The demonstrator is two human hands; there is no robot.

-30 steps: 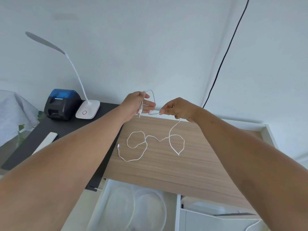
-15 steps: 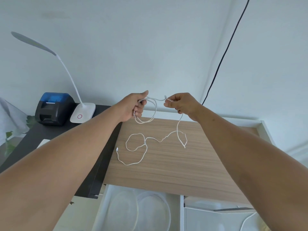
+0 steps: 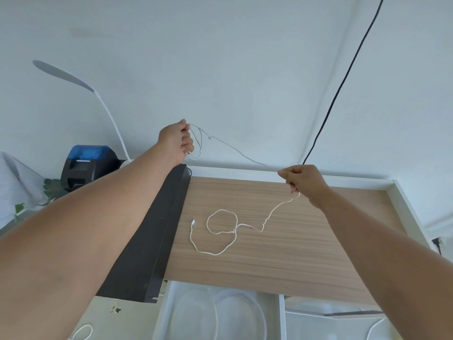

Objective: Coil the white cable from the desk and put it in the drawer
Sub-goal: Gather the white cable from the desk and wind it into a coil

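The open drawer [image 3: 220,312] sits nearest. Beyond it, the cable's [image 3: 221,231] loose end lies looped on the wooden desk [image 3: 294,253]. The right hand [image 3: 302,181] pinches the strand; farther left, the raised left hand [image 3: 175,142] grips several coils.

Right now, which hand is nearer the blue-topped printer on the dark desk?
Left. The left hand is up just right of the printer, holding cable loops; the right hand is far across the wooden desk.
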